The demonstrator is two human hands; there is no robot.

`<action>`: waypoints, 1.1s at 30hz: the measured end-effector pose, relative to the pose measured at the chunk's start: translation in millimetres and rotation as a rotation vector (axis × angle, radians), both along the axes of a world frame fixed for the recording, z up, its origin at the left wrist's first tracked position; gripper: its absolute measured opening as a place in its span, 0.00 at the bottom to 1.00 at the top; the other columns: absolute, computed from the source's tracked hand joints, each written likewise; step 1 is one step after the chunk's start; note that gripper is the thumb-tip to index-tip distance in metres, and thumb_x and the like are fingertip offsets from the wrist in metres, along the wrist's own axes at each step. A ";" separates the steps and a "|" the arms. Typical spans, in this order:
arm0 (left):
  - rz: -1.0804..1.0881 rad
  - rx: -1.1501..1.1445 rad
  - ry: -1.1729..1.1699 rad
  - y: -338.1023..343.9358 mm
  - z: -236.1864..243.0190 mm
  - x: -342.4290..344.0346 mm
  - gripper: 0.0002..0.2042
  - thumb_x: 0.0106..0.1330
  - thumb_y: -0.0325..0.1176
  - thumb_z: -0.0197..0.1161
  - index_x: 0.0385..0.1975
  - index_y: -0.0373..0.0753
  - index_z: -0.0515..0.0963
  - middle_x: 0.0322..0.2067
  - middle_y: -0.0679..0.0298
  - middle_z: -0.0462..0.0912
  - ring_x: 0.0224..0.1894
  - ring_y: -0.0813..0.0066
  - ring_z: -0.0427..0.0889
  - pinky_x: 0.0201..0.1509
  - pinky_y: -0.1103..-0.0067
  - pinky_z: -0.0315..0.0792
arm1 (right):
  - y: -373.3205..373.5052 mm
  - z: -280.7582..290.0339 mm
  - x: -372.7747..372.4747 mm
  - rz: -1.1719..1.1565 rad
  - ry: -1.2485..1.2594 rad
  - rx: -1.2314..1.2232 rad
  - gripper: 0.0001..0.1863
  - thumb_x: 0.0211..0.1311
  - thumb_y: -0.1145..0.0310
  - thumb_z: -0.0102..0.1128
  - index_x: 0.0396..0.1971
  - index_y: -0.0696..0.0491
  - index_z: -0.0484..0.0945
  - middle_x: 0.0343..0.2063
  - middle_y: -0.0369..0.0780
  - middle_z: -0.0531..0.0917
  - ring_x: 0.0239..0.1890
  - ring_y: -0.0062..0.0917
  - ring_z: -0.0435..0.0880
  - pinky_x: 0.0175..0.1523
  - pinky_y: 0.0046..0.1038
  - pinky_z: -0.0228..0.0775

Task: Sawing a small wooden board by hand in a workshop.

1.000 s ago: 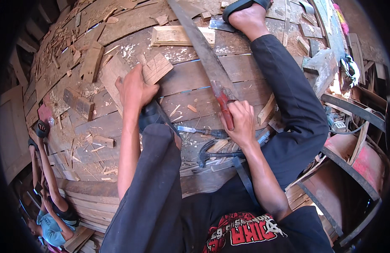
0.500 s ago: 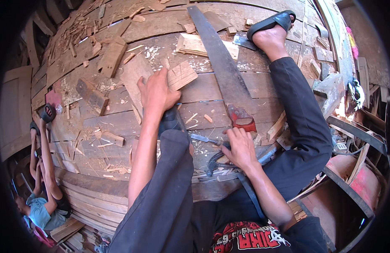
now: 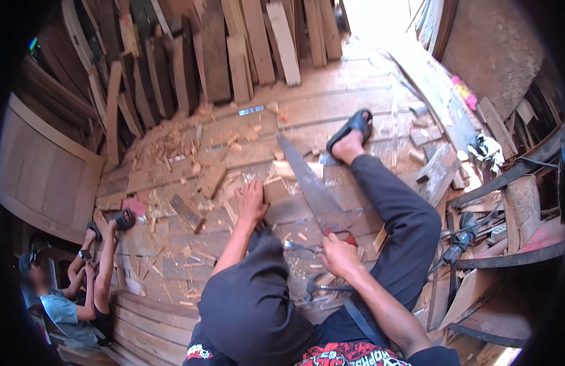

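Observation:
My left hand lies with spread fingers on a pale piece of wood on the floor, just beyond my bent left knee. My right hand is closed around the handle end of a chisel, whose metal blade points left. Just beyond its knuckles is the red handle of a handsaw, the long blade lying away from me on the planks. Below my right hand a dark, curved hammer head shows among small tools, partly hidden by my leg.
Wood offcuts and shavings litter the plank floor. Upright boards lean along the far side. Someone in a light blue shirt sits at left. A dark power tool with a cord is at right.
The view has tilted up, bringing the far boards into sight. My right hand has closed on the chisel handle. My left hand stays on the wood.

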State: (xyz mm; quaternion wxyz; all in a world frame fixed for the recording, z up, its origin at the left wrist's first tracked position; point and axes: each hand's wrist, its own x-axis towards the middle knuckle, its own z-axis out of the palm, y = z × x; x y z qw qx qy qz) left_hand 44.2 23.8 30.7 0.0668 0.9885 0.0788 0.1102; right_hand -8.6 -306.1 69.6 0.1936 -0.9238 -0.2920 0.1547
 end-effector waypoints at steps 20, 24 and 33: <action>-0.423 0.426 -0.020 -8.6 336.9 -56.0 0.29 0.40 0.42 0.80 0.44 0.42 0.78 0.43 0.56 0.82 0.50 0.53 0.85 0.50 0.58 0.79 | -165.8 369.0 30.6 -0.161 -0.498 0.633 0.17 0.67 0.64 0.70 0.48 0.56 0.76 0.32 0.35 0.83 0.34 0.16 0.80 0.38 0.25 0.71; -0.334 0.243 0.466 -29.2 332.6 -4.3 0.37 0.41 0.50 0.82 0.49 0.33 0.77 0.49 0.44 0.84 0.52 0.48 0.84 0.56 0.64 0.80 | -135.6 389.7 60.8 -0.050 -0.784 0.249 0.18 0.68 0.60 0.68 0.51 0.54 0.78 0.27 0.42 0.85 0.27 0.30 0.84 0.35 0.35 0.71; -0.039 -0.039 0.954 -51.5 176.4 47.7 0.55 0.41 0.51 0.85 0.71 0.37 0.64 0.59 0.46 0.82 0.59 0.56 0.84 0.62 0.67 0.80 | -61.4 303.7 97.8 -0.004 -0.467 -0.028 0.18 0.68 0.56 0.65 0.51 0.50 0.77 0.34 0.45 0.88 0.40 0.40 0.87 0.48 0.43 0.74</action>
